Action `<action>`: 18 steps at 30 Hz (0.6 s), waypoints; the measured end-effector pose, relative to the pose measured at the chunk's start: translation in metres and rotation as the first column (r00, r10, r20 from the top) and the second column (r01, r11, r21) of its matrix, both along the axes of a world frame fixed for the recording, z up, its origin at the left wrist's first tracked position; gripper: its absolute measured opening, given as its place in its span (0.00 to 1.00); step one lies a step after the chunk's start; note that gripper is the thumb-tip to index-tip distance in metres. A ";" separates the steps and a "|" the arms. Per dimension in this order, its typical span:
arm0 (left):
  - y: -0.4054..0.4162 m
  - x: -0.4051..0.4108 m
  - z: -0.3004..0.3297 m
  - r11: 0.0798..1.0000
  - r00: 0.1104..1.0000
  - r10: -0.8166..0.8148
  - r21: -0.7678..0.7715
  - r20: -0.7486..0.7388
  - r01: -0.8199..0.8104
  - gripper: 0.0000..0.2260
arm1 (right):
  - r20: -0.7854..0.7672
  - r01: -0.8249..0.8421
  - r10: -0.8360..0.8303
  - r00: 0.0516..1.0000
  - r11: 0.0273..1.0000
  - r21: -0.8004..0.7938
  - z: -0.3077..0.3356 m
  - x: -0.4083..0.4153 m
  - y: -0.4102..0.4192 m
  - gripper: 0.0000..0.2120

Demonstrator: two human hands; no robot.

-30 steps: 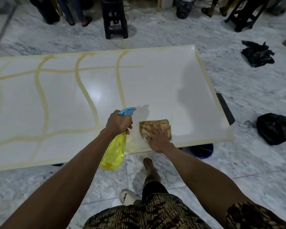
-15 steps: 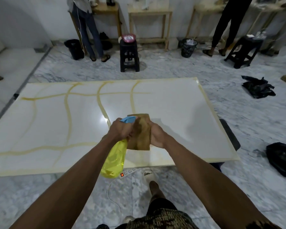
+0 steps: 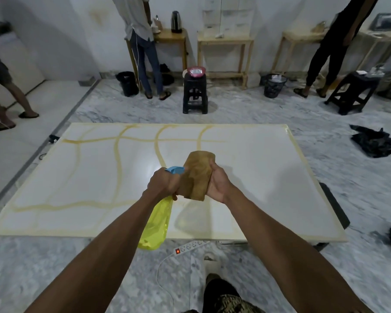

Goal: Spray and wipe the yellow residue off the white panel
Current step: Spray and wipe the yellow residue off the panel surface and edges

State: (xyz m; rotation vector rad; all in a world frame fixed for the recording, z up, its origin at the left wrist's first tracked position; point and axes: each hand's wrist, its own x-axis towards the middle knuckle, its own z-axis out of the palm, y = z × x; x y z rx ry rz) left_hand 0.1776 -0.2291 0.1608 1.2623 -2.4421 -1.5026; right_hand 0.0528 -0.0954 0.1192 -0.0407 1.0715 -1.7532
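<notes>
Left hand (image 3: 161, 184) clenched on spray bottle (image 3: 155, 224), right hand (image 3: 219, 182) gripping cloth (image 3: 196, 175) lifted above panel (image 3: 257, 177); looks like re-wetting/refolding, next wipe yellow lines (image 3: 119, 168) left of grip.

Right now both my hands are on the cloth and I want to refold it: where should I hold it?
Hold the cloth by its free top fold, coming from above with the right hand. It stands upright between both hands, its lower part bunched against the left hand and spray bottle, so only the top is clear.
</notes>
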 end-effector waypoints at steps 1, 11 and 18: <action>0.000 0.001 0.002 1.000 1.000 0.008 -0.009 0.007 -0.008 0.26 | -0.002 0.008 -0.008 1.000 1.000 0.006 0.000 -0.001 -0.002 0.31; -0.033 -0.032 0.000 0.999 1.000 -0.019 0.040 0.009 0.019 0.27 | -0.005 0.007 -0.006 1.000 0.998 0.070 -0.008 -0.034 -0.040 0.31; -0.073 -0.105 -0.031 0.995 0.999 -0.025 0.093 0.026 0.022 0.28 | 0.035 0.064 -0.069 0.997 0.990 0.122 -0.037 -0.096 -0.066 0.32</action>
